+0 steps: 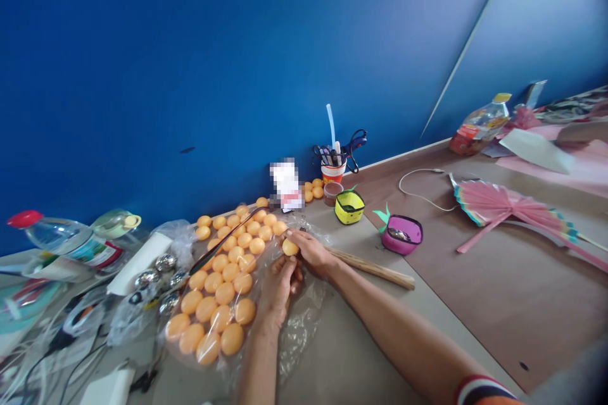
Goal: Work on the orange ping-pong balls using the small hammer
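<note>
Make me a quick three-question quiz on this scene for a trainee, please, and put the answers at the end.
1. True or false: the left hand and the right hand come together at a single orange ping-pong ball.

2. Multiple choice: which of these lies closest to the right hand?
A) a pink pleated fan
B) a wooden stick
C) a red-capped bottle

3. Short answer: what colour is the small basket just left of the purple basket?

Key: 1. True. 2. B. 3. Yellow.
</note>
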Tool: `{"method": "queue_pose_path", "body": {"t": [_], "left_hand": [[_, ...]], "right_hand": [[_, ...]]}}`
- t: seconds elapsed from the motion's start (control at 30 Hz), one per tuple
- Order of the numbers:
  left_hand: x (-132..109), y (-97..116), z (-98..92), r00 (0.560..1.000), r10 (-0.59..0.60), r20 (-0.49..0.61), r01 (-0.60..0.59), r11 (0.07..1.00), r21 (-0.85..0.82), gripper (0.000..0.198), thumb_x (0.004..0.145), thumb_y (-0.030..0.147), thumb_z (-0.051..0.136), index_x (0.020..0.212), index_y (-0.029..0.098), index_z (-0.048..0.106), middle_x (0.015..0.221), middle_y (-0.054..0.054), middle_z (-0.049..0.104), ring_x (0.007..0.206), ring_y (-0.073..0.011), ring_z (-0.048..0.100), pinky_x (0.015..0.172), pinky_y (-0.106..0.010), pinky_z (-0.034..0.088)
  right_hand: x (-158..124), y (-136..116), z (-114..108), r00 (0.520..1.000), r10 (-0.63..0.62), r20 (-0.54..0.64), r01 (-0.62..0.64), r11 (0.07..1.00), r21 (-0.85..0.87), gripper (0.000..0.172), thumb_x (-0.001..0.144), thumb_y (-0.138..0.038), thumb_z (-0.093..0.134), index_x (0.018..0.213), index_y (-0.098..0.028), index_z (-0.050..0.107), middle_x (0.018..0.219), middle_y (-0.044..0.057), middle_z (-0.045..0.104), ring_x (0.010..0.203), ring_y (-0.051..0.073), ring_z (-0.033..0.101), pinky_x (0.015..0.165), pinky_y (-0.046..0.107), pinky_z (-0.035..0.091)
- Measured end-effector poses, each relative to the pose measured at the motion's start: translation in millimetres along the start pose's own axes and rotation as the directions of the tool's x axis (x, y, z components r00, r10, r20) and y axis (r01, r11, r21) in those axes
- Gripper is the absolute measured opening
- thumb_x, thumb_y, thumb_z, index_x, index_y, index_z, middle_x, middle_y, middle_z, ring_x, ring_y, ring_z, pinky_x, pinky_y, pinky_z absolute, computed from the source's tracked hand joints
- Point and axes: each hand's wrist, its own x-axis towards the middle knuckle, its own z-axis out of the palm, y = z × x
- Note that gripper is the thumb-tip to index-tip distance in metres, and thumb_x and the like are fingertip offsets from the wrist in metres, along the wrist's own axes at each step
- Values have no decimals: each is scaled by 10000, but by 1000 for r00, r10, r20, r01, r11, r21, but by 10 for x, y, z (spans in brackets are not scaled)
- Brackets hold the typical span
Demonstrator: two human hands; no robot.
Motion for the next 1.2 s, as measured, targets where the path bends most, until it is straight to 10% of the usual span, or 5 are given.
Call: {"method": "queue_pose_path", "body": {"t": [0.3, 1.2], "left_hand": [[6, -37, -15, 1000, -29, 4, 29, 1000, 5, 353, 671, 479, 746, 593, 180, 576, 515, 22, 512, 402, -48, 337, 432, -230, 179], [48, -208, -50, 996, 85, 13, -85, 991, 99, 438, 799, 569, 686, 587, 205, 567, 493, 25, 495, 384, -84, 321, 436, -266, 195]], "right_hand": [[-53, -52, 51, 1000, 27, 8, -26, 992, -124, 261, 840, -436, 527, 787, -201, 628, 512, -45, 476, 409, 100, 356, 418, 237, 250], [-37, -37, 57, 998, 9, -65, -14, 997, -81, 293, 809, -477, 552, 712, -205, 601, 652, -1, 541, 587, 133, 441, 523, 248, 333]]}}
